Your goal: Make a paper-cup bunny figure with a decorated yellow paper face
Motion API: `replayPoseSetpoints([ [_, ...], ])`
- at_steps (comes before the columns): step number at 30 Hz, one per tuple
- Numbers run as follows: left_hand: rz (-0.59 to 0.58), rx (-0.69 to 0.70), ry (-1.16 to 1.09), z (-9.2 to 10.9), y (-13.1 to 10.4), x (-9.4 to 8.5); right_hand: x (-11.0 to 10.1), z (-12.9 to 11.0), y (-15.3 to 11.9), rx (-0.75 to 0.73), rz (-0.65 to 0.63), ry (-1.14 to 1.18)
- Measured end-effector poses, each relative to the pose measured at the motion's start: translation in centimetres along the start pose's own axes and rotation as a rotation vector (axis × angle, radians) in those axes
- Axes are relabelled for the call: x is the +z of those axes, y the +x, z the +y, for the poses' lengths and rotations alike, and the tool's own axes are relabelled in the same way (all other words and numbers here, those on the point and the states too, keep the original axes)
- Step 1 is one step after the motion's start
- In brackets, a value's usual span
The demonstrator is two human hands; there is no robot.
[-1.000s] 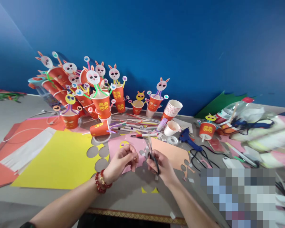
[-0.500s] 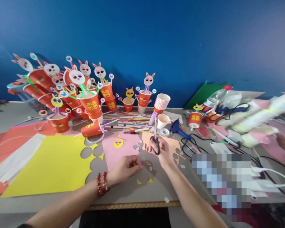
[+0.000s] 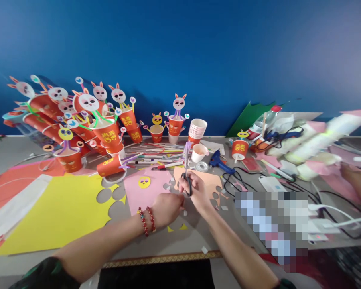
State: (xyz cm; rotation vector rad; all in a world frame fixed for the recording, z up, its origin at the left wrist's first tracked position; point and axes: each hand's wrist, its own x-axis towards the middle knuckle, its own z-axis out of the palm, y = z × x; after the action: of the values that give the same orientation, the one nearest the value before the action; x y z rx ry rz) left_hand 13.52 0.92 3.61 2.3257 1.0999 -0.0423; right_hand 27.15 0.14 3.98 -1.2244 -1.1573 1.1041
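The scissors (image 3: pixel 186 176) are held in the right hand (image 3: pixel 195 190), with the black handles gripped in its curled fingers. Their long axis is pointed away from the body, almost straight forward, with the blades beyond the fingers. From the left hand (image 3: pixel 167 206), the scissors lie ahead and to the right, and its curled fingertips are placed near the handles, just on the body side of them.

The left hand is kept low with its back turned up, and its fingers are bent narrowly inward. Because the fingertips are hidden and rather blurred, it cannot be told whether a small piece is pinched there.

Ahead and to the left of the left hand, a pink sheet (image 3: pixel 135 196) is laid flat, with a yellow face disc (image 3: pixel 144 182) upon it. The left hand is the nearer one to this disc. A peach sheet (image 3: pixel 210 180) with cut-out holes is spread just beyond the right hand. Nearer to the body than both hands, a small yellow scrap (image 3: pixel 183 226) is seen on the table (image 3: pixel 156 249).
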Motion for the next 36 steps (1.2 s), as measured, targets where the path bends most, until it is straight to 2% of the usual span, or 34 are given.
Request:
replayPoseSetpoints([
  [5, 0.023, -0.008, -0.124, -0.3, -0.1, 0.0, 0.0, 0.1, -0.1, 0.003, 0.0, -0.02],
  [11, 0.121, -0.003, -0.562, -3.7, -0.9, -1.3, 0.0, 0.6, 0.0, 0.037, -0.021, -0.025],
  [15, 0.192, -0.015, -0.903, -5.4, -1.7, -2.0, 0.5, 0.6, -0.3, 0.109, -0.16, 0.008],
  [21, 0.334, 0.052, -1.242, -5.6, -2.3, -2.2, 1.5, 1.0, -1.1, 0.14, -0.405, -0.015],
  [25, 0.372, 0.095, -1.366, -5.7, -2.5, -2.3, 1.9, 1.0, -1.6, 0.156, -0.518, -0.029],
  [30, 0.405, 0.105, -1.437, -5.7, -2.7, -2.4, 2.1, 0.6, -1.8, 0.144, -0.529, -0.033],
  [36, 0.394, 0.105, -1.479, -5.9, -2.7, -2.3, 2.1, 0.8, -1.9, 0.191, -0.537, 0.012],
])
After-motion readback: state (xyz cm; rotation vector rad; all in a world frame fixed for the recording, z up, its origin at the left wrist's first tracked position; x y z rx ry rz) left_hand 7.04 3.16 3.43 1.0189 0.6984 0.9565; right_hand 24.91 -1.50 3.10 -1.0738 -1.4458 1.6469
